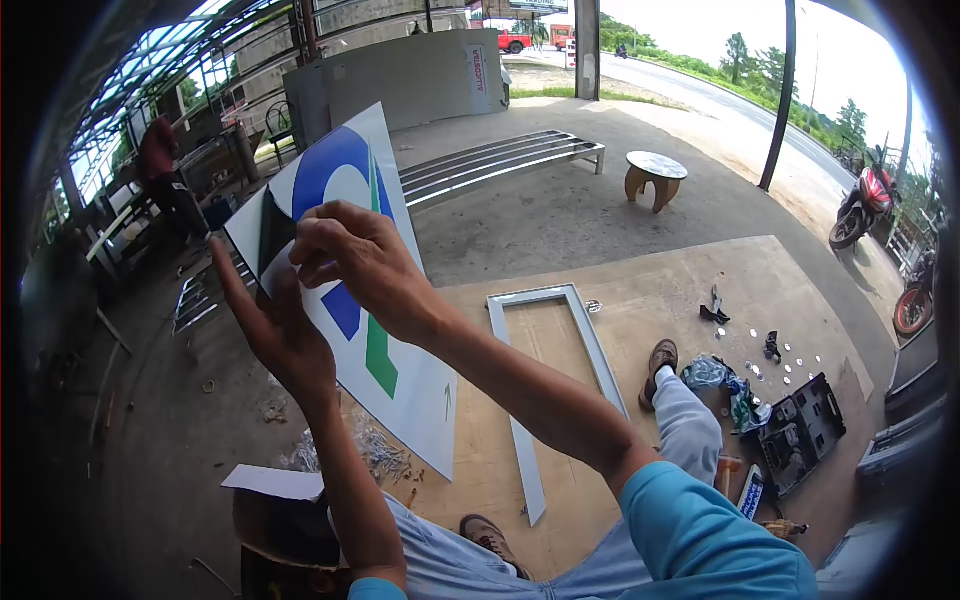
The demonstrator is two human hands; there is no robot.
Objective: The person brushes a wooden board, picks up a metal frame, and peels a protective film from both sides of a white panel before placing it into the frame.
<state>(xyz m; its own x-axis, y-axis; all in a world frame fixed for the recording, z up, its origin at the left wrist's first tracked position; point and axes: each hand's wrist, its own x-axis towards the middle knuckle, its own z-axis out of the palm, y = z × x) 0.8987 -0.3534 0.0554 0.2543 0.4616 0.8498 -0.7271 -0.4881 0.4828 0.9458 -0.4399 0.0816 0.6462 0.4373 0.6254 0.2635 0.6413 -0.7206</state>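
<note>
Head view — sign panel (400, 372) between fingers (322, 240)

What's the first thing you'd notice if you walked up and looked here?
The big white sign panel with blue and green shapes stands out first, held up at the middle left. The right hand pinches at its upper part, while the left hand lies flat against its edge. Beyond, a pale metal frame lies on the wooden board, and a red motorbike stands at the far right.
</note>
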